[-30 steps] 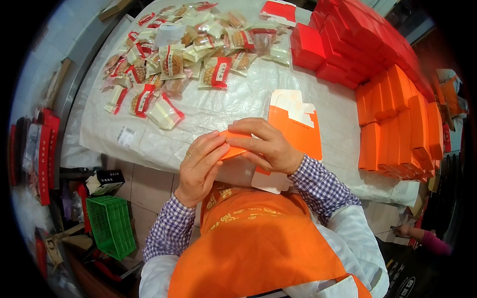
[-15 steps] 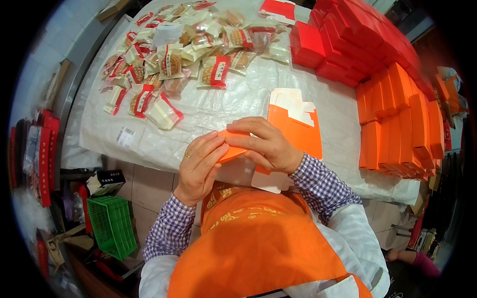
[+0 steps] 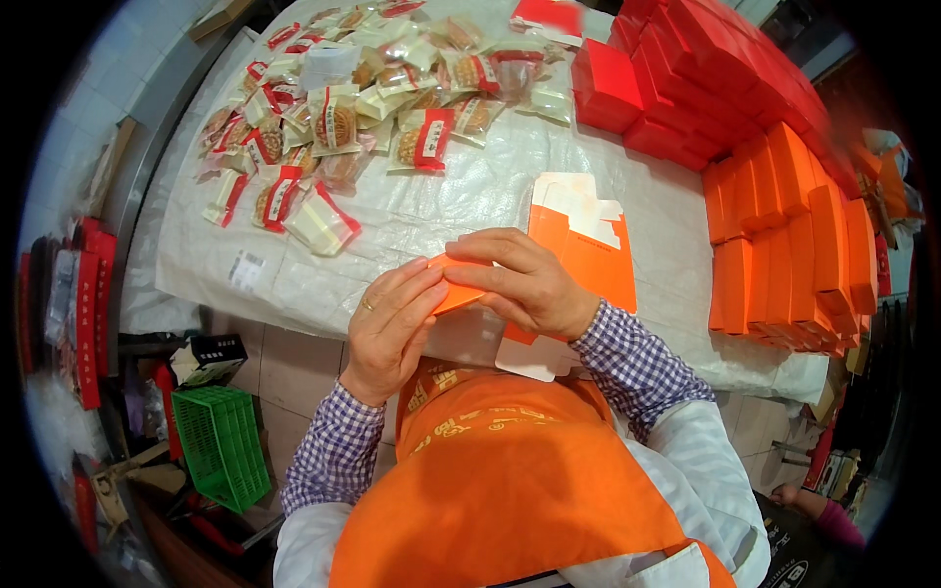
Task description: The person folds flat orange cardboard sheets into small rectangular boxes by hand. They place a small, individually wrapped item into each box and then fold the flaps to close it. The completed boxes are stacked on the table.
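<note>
Between my two hands, close to the table's near edge, is a small orange cardboard box [image 3: 459, 294]. My left hand [image 3: 389, 328] closes on its left end, fingertips pressed to the top. From the other side my right hand [image 3: 520, 281] grips it, fingers bent over the top. Both hands hide much of the box. Beside my right hand lies a flat, unfolded orange carton [image 3: 578, 260] with white flaps, partly under my wrist. Farther left is a loose pile of wrapped round pastries [image 3: 336, 122] in clear, cream and red packets.
Red boxes [image 3: 676, 88] are stacked at the far right, with upright orange boxes [image 3: 774, 245] nearer. A flat red carton [image 3: 547, 22] lies at the back. White sheeting [image 3: 412, 211] covers the table. A green crate [image 3: 221, 446] stands on the floor at left; another person's hand [image 3: 787, 496] shows lower right.
My hands keep their hold on the orange box and have barely shifted. At the lower right the other person's hand has moved slightly.
</note>
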The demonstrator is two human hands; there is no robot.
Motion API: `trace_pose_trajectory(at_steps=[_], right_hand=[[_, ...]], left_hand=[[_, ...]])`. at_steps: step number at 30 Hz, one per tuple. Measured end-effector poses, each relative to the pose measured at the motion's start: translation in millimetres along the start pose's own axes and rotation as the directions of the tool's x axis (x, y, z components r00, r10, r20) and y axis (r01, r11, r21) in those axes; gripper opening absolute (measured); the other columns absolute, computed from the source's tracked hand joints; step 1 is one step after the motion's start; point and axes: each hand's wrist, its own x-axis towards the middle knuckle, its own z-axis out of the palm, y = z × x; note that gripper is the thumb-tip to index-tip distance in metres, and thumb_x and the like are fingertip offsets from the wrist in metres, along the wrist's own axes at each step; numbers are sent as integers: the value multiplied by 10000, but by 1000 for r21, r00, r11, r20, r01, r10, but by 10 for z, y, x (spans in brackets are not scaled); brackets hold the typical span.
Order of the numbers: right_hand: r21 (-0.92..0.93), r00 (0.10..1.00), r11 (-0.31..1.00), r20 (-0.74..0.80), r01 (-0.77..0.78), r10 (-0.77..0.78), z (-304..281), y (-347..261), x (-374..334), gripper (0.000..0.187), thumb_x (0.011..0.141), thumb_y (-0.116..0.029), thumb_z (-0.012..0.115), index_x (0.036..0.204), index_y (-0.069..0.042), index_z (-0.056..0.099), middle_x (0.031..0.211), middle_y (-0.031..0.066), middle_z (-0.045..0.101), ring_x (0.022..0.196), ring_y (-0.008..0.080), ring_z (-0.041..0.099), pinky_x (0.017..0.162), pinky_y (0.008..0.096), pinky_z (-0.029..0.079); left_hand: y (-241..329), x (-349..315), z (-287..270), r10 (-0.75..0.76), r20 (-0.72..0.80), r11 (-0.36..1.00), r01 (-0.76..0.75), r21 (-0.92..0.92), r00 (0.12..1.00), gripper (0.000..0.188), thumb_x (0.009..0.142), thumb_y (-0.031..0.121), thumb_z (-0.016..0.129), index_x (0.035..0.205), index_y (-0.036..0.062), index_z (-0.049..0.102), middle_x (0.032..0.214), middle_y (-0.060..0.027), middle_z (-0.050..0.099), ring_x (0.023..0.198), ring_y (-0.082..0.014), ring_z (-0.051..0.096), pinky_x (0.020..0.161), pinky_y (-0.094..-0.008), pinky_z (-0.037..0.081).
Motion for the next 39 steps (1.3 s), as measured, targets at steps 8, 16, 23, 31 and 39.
trace_pose_trajectory(at_steps=[8,16,23,31,39], right_hand=[[10,999,1000,-34,-6,6,-72,26,-29,431,914,-147,656,1340,-91,631,1355,167,580,1209,355,577,1033,441,481],[13,993,994,-57,108,-107,364,198,-317,410,997,-202,595,1399,-124,572,1524,285,386,1257,437,517,1011,506,465],[226,934,945,-216,-235,284,130,-110,-27,288,1013,-252,546,1221,-67,620,1423,234,464,1204,380,547,1003,428,458],[327,647,652,-141,-684,750,39,-481,-596,243,1005,-239,519,1097,-23,580,1206,148,564,1115,294,560,991,396,451],[399,645,742,-371,-539,668,218,-1061,-921,644,1003,-193,501,1567,-36,232,1533,196,363,1440,300,355,1207,395,273]], left_hand=[[-19,129,62,78,18,996,-79,49,997,333,887,27,650,1219,18,679,1324,-164,635,1255,-363,585,1035,-466,472],[-451,-557,640,-178,-188,983,183,7,966,432,1005,276,585,1328,-10,562,1393,-232,491,1222,-366,542,1027,-460,463],[-125,205,519,-344,-232,869,215,-447,910,522,973,300,653,1335,-37,484,1312,-214,558,1158,-343,570,1013,-438,493],[429,-84,946,-535,273,506,563,-654,799,454,1035,267,537,1370,-18,425,1340,-200,505,1223,-306,502,1057,-429,441],[784,-162,855,-465,162,563,433,-704,870,490,1036,279,546,1411,0,399,1367,-193,505,1235,-310,514,1063,-431,451]])
